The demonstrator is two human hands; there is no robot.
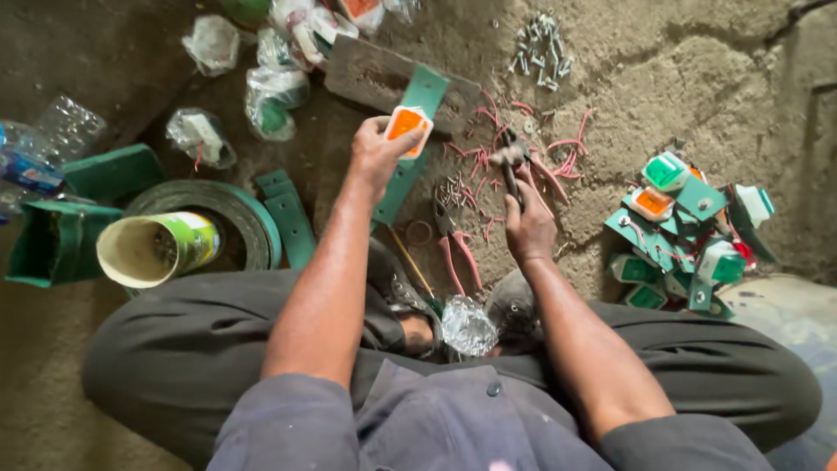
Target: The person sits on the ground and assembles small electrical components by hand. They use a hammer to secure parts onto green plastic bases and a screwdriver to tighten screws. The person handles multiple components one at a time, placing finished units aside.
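Note:
My left hand grips a small orange lamp with a white rim, held against a long green metal strip that slants down from a grey wooden block. My right hand is closed on the handles of a pair of pliers, whose jaws point up beside the strip. Cut pink wire pieces lie scattered around the pliers. A second pair of pliers with pink handles rests on the ground between my hands.
A heap of green brackets with orange and green lamps lies at right. Screws sit at top. A tipped can, a green ring, green strips and plastic-wrapped lamps lie at left. My knees fill the bottom.

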